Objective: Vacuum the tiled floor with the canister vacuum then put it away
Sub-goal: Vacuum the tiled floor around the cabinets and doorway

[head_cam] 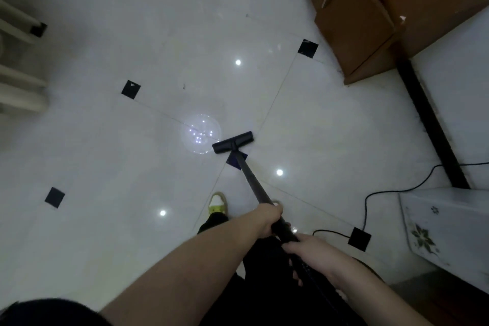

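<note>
1. The vacuum's wand (251, 180) runs from my hands down to the floor head (232, 142), which sits flat on the tiled floor (132, 153) ahead of my foot, just beside a bright round reflection. The canister itself is not in view.
2. The wand looks like a stiff, straight tube; I judge it light enough to steer, with most drag coming from the head on the glossy tile, which should slide easily.
3. My left hand (268, 219) is curled around the wand higher up the tube; my right hand (311, 253) grips the dark handle end, nearer my body. Two spaced grips give good leverage for push and pull.
4. The black power cord (381, 192) trails on the floor to my right, near a white cabinet (449, 225). It is soft and could snag.
5. A brown cardboard box (357, 21) stands further off, near the wall.
</note>
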Demonstrator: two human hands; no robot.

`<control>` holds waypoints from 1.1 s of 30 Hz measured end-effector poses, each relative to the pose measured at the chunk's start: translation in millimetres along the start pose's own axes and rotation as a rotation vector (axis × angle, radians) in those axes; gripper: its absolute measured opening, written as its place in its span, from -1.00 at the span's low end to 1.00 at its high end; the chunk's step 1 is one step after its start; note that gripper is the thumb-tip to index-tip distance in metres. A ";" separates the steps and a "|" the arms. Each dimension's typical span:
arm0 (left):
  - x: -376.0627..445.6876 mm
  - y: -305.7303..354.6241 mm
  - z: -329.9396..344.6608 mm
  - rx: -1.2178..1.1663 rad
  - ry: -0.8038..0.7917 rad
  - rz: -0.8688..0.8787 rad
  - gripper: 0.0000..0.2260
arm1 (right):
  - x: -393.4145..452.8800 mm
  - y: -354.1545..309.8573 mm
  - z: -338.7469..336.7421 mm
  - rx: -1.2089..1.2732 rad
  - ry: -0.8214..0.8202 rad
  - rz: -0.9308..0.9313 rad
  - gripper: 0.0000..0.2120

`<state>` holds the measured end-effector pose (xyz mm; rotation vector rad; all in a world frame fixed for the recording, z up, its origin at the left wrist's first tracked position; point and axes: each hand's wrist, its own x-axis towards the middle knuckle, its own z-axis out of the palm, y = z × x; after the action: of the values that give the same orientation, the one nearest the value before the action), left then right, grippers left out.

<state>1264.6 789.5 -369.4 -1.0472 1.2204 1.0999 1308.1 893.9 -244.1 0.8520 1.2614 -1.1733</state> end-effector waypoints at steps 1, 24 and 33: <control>-1.4 -9.3 -3.4 -0.026 -0.001 -0.015 -0.62 | -1.6 5.0 4.1 -0.026 -0.012 0.004 -0.82; 3.8 0.0 -189.8 -0.190 0.107 0.108 -0.85 | 77.8 -74.3 159.1 -0.115 -0.063 -0.002 -0.85; 2.9 -42.3 -229.3 -0.269 0.050 0.108 -0.83 | 75.7 -57.9 214.4 -0.192 -0.026 0.018 -0.84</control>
<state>1268.1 557.0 -387.2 -1.2295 1.2020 1.3558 1300.4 661.8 -277.6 0.7034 1.3189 -1.0271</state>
